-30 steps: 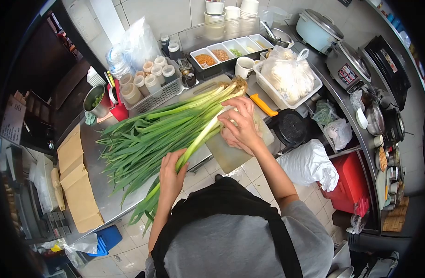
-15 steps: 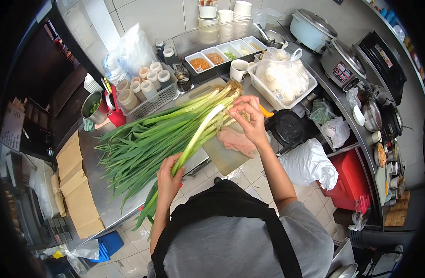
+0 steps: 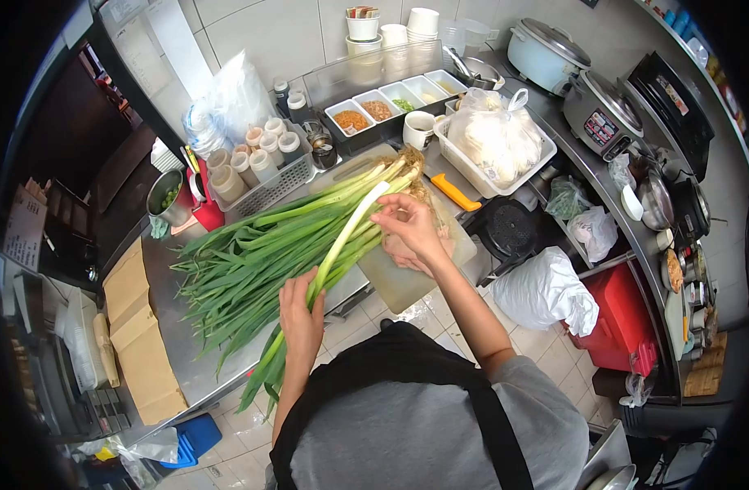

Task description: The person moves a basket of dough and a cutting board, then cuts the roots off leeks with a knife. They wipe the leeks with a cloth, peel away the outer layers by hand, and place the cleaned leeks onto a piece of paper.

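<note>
My left hand [image 3: 301, 309] is closed around one long green onion [image 3: 345, 233], whose white end points up and right and whose leaves hang over the counter edge. My right hand [image 3: 411, 229] is just right of that white end, thumb and fingertips pinched together; whatever is between them is too small to make out. Behind both hands lies a big bunch of green onions [image 3: 252, 253], roots at the upper right. A pinkish limp thing [image 3: 400, 255], partly behind my right hand, lies on a cutting board [image 3: 399, 292]. Beyond it rests a yellow-orange handle [image 3: 454, 192].
Squeeze bottles stand in a grey basket [image 3: 268, 184] behind the leaves. Farther back are a topping tray [image 3: 366, 129] and a white mug [image 3: 418, 129]. A white bin [image 3: 480, 175] with a filled plastic bag stands right. Flattened cardboard [image 3: 146, 351] lies left.
My right hand has moved left and slightly down, closer to the held onion's white end. The yellow-orange handle shows more fully now. My left hand keeps its hold, shifted slightly.
</note>
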A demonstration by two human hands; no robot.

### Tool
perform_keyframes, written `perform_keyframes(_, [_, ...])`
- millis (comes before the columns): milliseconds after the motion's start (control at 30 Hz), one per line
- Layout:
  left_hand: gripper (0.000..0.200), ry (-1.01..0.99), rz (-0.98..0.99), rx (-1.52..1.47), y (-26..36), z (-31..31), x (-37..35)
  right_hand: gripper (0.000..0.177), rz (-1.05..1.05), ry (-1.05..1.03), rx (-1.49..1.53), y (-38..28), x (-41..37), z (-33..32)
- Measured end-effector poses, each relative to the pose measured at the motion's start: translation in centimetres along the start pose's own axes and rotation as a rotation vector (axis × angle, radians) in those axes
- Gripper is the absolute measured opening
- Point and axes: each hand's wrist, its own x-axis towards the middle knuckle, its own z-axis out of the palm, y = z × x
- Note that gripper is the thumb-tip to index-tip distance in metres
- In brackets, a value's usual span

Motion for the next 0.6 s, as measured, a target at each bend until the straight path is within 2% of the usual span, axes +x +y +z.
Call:
perform_keyframes(133, [0.036,0.018,-0.009,0.068,0.5,-0.1,-0.1,0.014,0.244,-0.022,0.084,-0.1,0.0,0.5])
perform_keyframes(233, [0.036,0.026,-0.013,0.031,-0.4,0.1,-0.1,0.012,0.283,-0.113,0.110,-0.2,-0.7,-0.4])
perform_keyframes(333, [0.037,0.014,-0.026,0.003,-1.7,0.2,-0.2,0.011,0.190,-0.170,0.104,-1.9,-1.4,-1.4])
perform_keyframes(433, [0.035,-0.005,-0.064,-0.081,-2.8,0.3,-0.3,0.007,0.038,-0.093,-0.047,-4.0,-1.2,-2.6])
perform_keyframes(533, [0.034,-0.017,-0.094,-0.141,-3.3,0.3,-0.3,0.008,0.008,0.008,-0.265,-3.2,0.2,-4.9])
perform_keyframes(567, [0.033,-0.017,-0.097,-0.146,-3.4,0.3,-0.3,0.012,-0.063,0.037,-0.639,-3.0,0.8,-5.9])
perform_keyframes(600, [0.033,-0.020,-0.099,-0.153,-3.5,0.1,-0.4,0.012,-0.131,0.057,-0.837,-2.0,1.6,-6.9])
